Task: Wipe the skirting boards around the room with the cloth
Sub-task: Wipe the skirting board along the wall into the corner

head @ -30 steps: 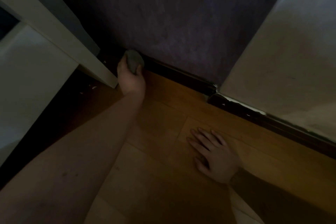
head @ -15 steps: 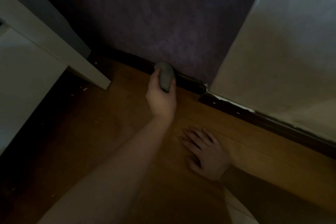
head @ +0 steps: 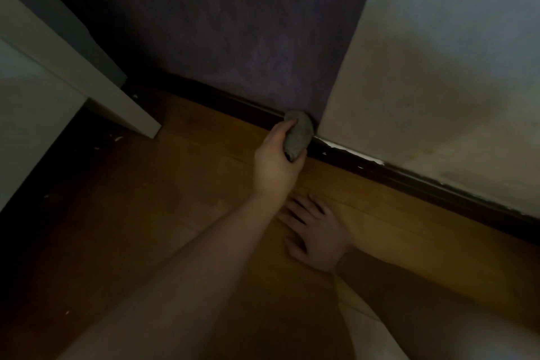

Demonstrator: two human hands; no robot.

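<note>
A balled grey cloth (head: 298, 136) is gripped in the left hand (head: 274, 164) and pressed against the dark skirting board (head: 409, 181) at the wall corner. The right hand (head: 315, 237) is laid flat, fingers spread, on the wooden floor (head: 175, 199).

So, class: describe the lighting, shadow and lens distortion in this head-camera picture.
Head view: dim overall, with the brightest patch on the pale wall; deep shadow darkens the wooden floor at left and the dark brown skirting board; the wide lens fans straight edges outward; the left hand gripping the balled grey cloth stays discernible, though soft.
</note>
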